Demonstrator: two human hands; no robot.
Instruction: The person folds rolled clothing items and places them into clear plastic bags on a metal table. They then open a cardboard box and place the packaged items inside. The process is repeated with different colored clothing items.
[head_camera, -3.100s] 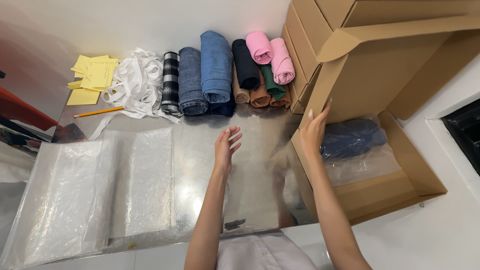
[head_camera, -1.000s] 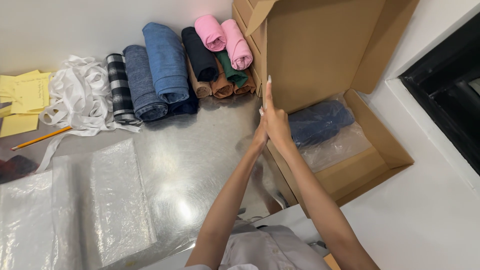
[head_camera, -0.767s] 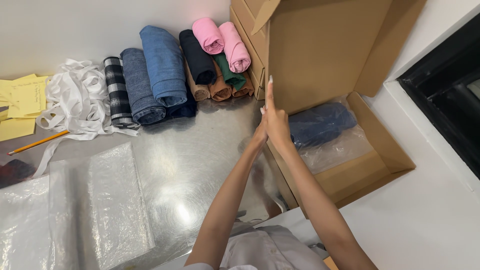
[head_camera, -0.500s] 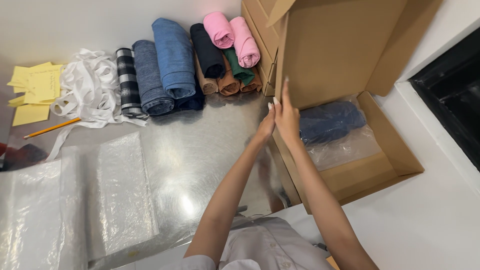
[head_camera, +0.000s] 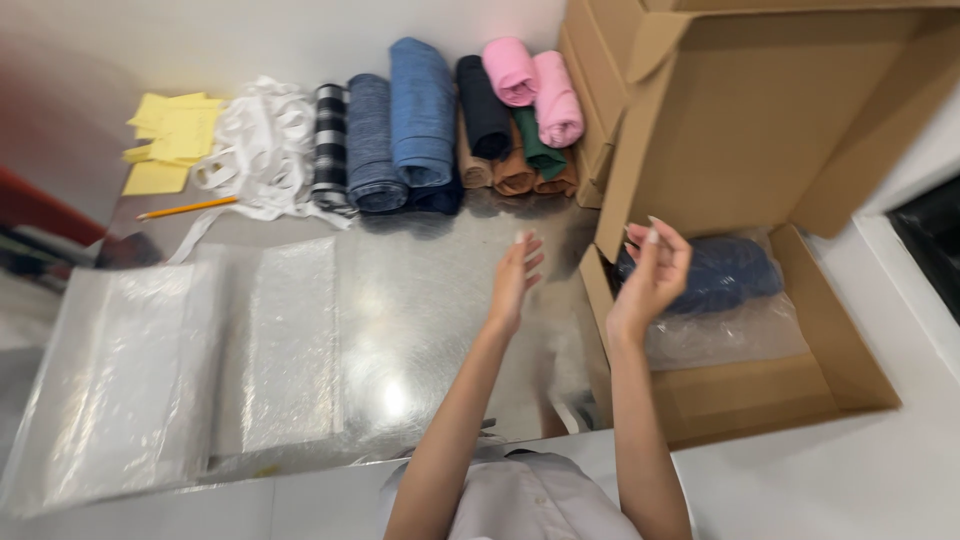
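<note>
1. Both hands are empty. The left hand (head_camera: 515, 285) is open with its fingers loosely spread, raised over the metal table (head_camera: 430, 320). The right hand (head_camera: 650, 275) is open with its fingers half curled, raised at the near left corner of the cardboard box (head_camera: 800, 400).
2. Done so far, judging from the layout: 1 dark blue roll (head_camera: 715, 272) lies inside the box on a sheet of clear plastic wrap (head_camera: 730, 335), just right of the right hand and not touched by it.
3. Left: the rest of the fabric rolls sit in a row at the far edge of the table, beyond both hands. From the left: checked roll (head_camera: 329, 145), grey-blue denim roll (head_camera: 372, 140), lighter blue denim roll (head_camera: 421, 110), navy roll (head_camera: 484, 105), 2 pink rolls (head_camera: 535, 85), with brown and green rolls (head_camera: 525, 165) under them.
4. Looks like an early stage: 1 roll boxed, roughly 9 rolls out on the table.
5. Nearer, left of the left hand: 2 flat bubble wrap sheets (head_camera: 290, 340), untouched.
6. Far left, well apart from both hands: tangled white ribbon (head_camera: 255, 150), yellow paper notes (head_camera: 170, 140), pencil (head_camera: 188, 208).
7. In the way: the upright box flap (head_camera: 760, 130) stands just beyond the right hand, between the roll row and the box opening. More cardboard is stacked behind it.
</note>
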